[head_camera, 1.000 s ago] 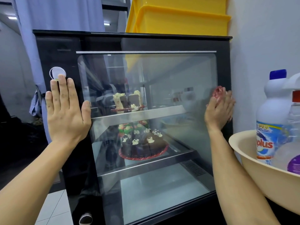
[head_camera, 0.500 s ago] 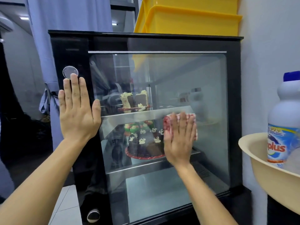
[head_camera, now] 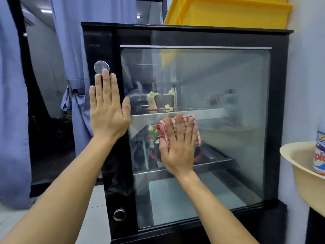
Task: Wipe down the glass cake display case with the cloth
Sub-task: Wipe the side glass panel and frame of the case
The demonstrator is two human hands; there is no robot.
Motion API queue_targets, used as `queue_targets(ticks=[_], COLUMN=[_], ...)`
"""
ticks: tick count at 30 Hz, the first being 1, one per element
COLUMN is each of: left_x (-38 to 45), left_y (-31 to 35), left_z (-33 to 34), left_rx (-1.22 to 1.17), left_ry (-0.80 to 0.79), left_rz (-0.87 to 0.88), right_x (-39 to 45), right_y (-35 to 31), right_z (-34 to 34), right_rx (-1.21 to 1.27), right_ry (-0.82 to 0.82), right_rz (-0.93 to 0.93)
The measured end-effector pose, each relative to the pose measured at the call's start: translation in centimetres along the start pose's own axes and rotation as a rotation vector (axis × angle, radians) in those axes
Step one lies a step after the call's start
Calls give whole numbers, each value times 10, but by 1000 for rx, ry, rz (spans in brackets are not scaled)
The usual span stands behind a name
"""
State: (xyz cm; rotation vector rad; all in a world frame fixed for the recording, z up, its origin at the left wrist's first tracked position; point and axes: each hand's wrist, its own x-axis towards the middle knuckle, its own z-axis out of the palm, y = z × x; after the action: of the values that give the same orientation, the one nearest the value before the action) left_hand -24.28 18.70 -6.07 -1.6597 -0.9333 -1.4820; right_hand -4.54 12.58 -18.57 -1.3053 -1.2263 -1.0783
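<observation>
Here both flat, straight-fingered hands press: right hand on checked cloth against smooth glass, left hand on glossy black frame

We note the display case standing against the wall on its right. Crates rest on top. Right of it sits a basin holding a bottle — curtains hang behind, to the left. Inside, cake slices occupy the upper shelf.
</observation>
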Motion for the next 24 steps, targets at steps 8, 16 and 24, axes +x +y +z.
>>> queue_targets(ticks=[8,16,24], left_x=[0,35,76], left_y=[4,-15,-42], left_z=[-5,-18,-25], left_rx=[1,-3,32], left_ry=[0,-72,-108], left_rz=[-4,140,357], right_x=[-46,5,-59], right_y=[58,-101,-38], right_z=[-11,17,15], right_rx=[-53,142,21], right_ry=[16,-32,-41], right_rz=[56,-127,-162])
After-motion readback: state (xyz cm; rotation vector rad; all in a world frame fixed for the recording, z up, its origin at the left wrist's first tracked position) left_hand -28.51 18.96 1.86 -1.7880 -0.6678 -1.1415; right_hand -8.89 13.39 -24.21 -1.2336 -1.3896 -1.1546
